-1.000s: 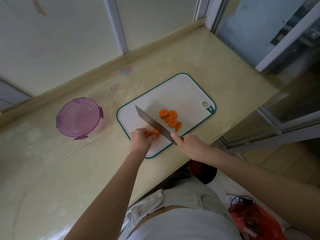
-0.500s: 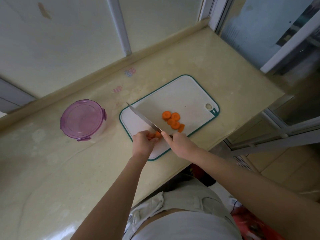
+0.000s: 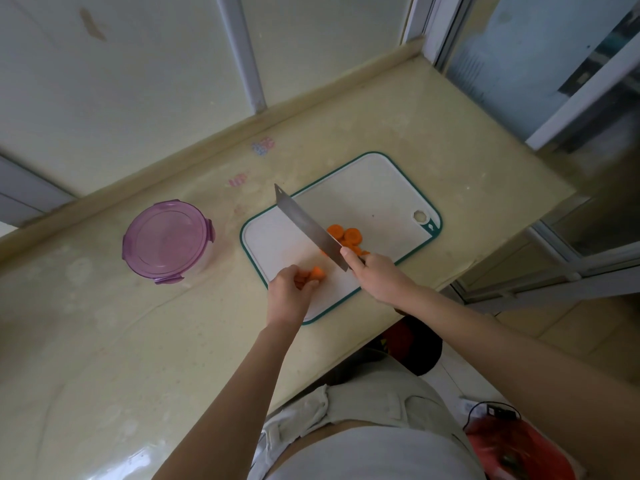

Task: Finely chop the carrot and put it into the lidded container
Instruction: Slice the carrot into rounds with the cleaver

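Note:
A white cutting board [image 3: 367, 188] with a teal rim lies on the counter. My left hand [image 3: 289, 294] pinches a short carrot stub [image 3: 317, 273] on the board's near left part. My right hand [image 3: 377, 273] grips the handle of a cleaver [image 3: 306, 225], whose blade is raised and tilted above the board, to the right of the stub. Several round carrot slices [image 3: 348, 237] lie in a pile just right of the blade, partly hidden by it. A round container with a purple clip-on lid [image 3: 166, 239] stands closed on the counter, left of the board.
The beige counter [image 3: 433, 133] ends in a near edge just below the board and a right edge by a window frame. A wall with a raised ledge runs along the back. A red object [image 3: 512, 448] and cable lie on the floor at lower right.
The cleaver has lifted off the carrot and swung up and to the right. My left hand still holds the stub, which now shows clear of the blade.

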`<action>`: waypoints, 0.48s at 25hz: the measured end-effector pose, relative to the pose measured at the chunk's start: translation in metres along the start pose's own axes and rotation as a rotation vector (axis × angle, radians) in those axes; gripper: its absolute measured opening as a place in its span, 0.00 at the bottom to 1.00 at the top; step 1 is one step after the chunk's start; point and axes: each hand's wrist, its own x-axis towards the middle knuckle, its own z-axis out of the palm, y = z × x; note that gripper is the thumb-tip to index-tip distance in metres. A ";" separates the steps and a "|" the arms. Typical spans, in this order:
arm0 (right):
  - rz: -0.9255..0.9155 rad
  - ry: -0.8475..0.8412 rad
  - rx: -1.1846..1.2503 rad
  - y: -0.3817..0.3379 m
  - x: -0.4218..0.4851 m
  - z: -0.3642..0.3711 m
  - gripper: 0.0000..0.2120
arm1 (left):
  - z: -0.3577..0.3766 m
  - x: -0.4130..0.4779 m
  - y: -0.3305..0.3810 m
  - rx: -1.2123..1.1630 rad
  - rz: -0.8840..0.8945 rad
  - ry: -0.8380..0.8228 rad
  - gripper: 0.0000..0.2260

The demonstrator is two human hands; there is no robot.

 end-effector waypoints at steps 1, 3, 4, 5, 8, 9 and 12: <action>0.002 0.005 0.017 0.001 0.000 -0.002 0.29 | 0.000 0.000 -0.001 -0.001 0.010 -0.003 0.03; -0.006 0.005 0.032 0.002 -0.003 -0.006 0.29 | 0.001 -0.001 -0.003 0.007 0.031 -0.002 0.06; -0.012 0.003 0.029 0.001 -0.005 -0.008 0.29 | 0.001 -0.002 -0.004 0.007 0.034 0.003 0.08; -0.022 0.001 0.019 0.001 -0.007 -0.009 0.29 | 0.001 -0.002 -0.004 0.008 0.034 0.011 0.10; -0.046 -0.002 0.001 -0.001 -0.017 -0.008 0.28 | 0.002 -0.004 -0.003 0.003 0.017 0.029 0.14; -0.049 -0.005 0.000 -0.001 -0.020 -0.006 0.27 | 0.002 -0.004 -0.003 -0.007 0.011 0.033 0.14; -0.044 -0.023 -0.028 0.000 -0.028 -0.001 0.28 | 0.003 -0.006 -0.002 -0.022 -0.009 0.041 0.10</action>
